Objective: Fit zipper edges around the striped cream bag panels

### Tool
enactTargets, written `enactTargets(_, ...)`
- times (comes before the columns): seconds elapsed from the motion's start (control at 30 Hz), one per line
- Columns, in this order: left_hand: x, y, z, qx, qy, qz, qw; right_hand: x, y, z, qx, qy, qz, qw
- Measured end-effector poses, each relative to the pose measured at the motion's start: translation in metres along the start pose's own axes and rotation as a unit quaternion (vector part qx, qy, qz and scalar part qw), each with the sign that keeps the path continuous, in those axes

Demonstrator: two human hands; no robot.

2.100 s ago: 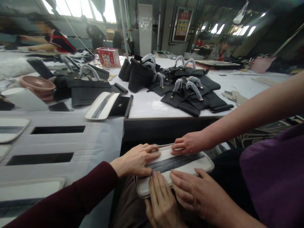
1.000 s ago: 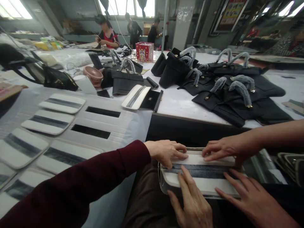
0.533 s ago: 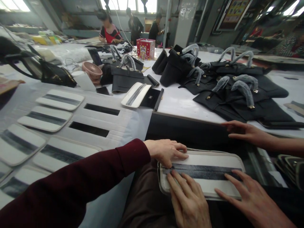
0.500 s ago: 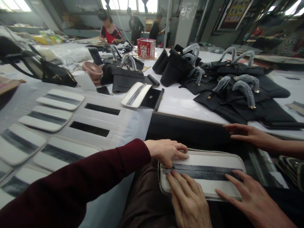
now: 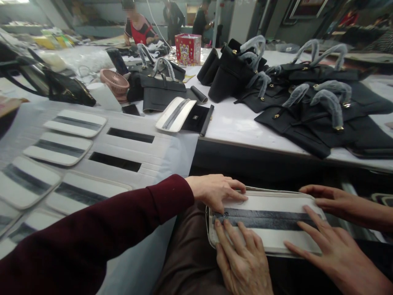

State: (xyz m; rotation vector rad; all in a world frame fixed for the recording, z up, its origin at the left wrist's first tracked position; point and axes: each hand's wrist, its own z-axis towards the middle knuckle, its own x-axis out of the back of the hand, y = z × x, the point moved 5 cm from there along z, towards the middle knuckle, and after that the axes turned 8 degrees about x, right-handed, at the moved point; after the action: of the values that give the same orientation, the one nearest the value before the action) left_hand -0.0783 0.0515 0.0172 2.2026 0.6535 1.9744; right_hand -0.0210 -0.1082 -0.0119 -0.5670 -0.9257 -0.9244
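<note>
A cream padded panel with rounded corners and a dark grey stripe (image 5: 264, 219) lies across a lap in brown trousers (image 5: 184, 254). My left hand (image 5: 241, 262) rests flat on its lower edge, fingers spread. My right hand (image 5: 334, 250) lies on its right end, also flat and not gripping. A co-worker's hand in a maroon sleeve (image 5: 215, 192) presses the panel's left top. Another person's bare hand (image 5: 334, 200) touches the panel's top right corner. The panel's underside is hidden.
Similar striped panels (image 5: 58, 147) lie on a white padded sheet to the left. Across the dark gap, the white table's edge (image 5: 254, 149) holds black handbags with wrapped handles (image 5: 310, 114), a pink basket (image 5: 114, 82) and a red gift bag (image 5: 188, 49). People work beyond.
The other person's bare hand has come back from the table edge to the panel's right corner. My view has tilted slightly, and my right hand has shifted a little rightward along the panel.
</note>
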Motion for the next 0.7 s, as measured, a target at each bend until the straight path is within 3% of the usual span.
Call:
enactTargets(0.13,0.0,0.0,0.0,0.002,-0.004,-0.009,1.0,-0.001,-0.002,-0.001,-0.022,0.016,0.011,1.0)
enactTargets(0.37,-0.001,-0.001,0.003,0.046,0.002,-0.038,0.998,-0.011,-0.004,-0.004,0.021,-0.035,-0.029,0.999)
enactTargets(0.6,0.0,0.018,0.005,0.095,0.016,-0.054,0.994,-0.003,-0.01,-0.005,-0.065,-0.055,-0.006,0.996)
enactTargets(0.7,0.0,0.015,0.008,0.111,0.012,-0.069,0.991,-0.008,-0.009,-0.008,-0.08,-0.018,-0.015,0.996)
